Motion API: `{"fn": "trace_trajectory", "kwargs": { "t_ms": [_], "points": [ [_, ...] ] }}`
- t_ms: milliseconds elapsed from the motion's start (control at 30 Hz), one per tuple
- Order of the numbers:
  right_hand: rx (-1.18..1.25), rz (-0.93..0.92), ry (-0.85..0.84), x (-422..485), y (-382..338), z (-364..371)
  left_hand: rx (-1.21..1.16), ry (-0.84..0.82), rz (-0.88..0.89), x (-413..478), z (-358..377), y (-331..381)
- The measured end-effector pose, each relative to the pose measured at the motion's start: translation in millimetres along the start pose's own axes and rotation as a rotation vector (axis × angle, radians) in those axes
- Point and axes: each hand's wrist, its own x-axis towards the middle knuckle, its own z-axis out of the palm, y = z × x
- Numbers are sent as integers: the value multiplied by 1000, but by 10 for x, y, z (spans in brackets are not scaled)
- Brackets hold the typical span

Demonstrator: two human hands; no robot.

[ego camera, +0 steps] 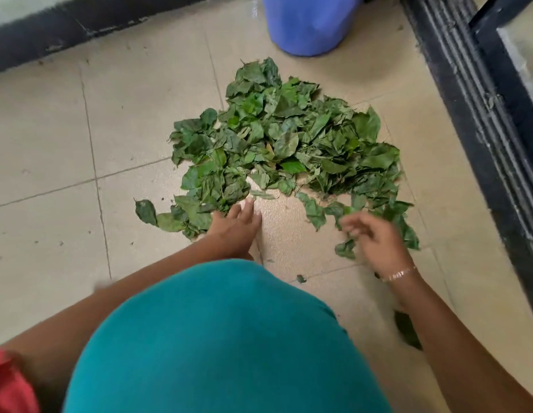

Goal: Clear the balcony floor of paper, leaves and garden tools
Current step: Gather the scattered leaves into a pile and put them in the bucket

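Gathering the leaves off the balcony floor
The leaves lie in a big pile just past the fingers. The left hand has flat, straight fingers touching the pile's near edge. The right hand is blurry, so it is not clear if its fingers pinch a leaf. Next, both hands should probably scoop a bunch into the blue bucket beyond the pile.

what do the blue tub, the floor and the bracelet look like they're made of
Blue tub: likely plastic, smooth and matt, evenly coloured. Floor: beige tiles, probably ceramic, with grout lines and a faint pebbled sheen. Bracelet: thin metal by its glint, gold-toned; too small to be sure.
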Motion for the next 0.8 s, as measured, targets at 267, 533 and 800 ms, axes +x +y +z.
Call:
{"fn": "trace_trajectory", "kwargs": {
  "t_ms": [267, 533, 800],
  "points": [
    [-1147, 290, -804, -729, 371, -441, -344, 30, 24, 147, 496, 296],
    [-457, -139, -149, -199, 230, -412, 4, 773, 607, 183, 310, -101],
    [-517, -91, -566, 1, -36, 574, 140, 468, 1038, 159, 773, 19]
  ]
}}
